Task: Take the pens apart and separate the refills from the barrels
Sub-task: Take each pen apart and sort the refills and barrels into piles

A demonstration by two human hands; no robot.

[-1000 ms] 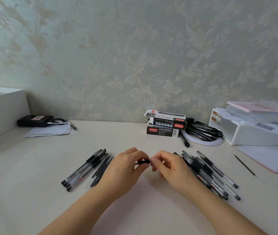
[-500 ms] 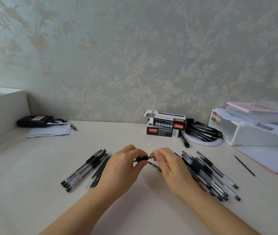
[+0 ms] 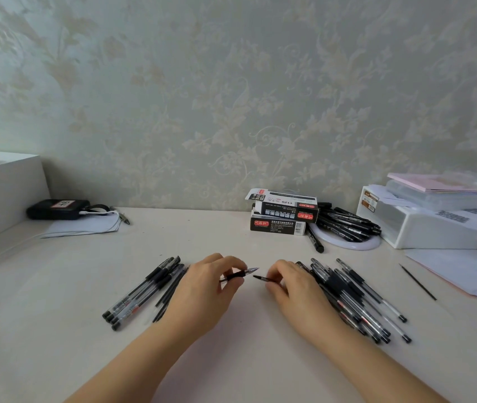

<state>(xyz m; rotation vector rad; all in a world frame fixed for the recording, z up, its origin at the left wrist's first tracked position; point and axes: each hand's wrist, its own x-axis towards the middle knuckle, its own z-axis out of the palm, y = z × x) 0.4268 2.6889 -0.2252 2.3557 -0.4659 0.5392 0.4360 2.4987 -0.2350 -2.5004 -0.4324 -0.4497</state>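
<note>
Mid-desk, my left hand (image 3: 202, 286) pinches the barrel (image 3: 236, 275); my right hand (image 3: 292, 283) pinches the extracted refill (image 3: 260, 278). Next, sort each to its pile.

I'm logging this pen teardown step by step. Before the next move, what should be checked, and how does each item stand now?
1. Left hand grips the tip piece: ok.
2. Right hand pinches the refill: ok.
3. Tip piece and refill apart: ok.
4. Barrel of this pen in view: cannot tell.
5. Left pile lies apart from the right pile: ok.
6. Bare table between the hands for setting parts down: ok.
</note>
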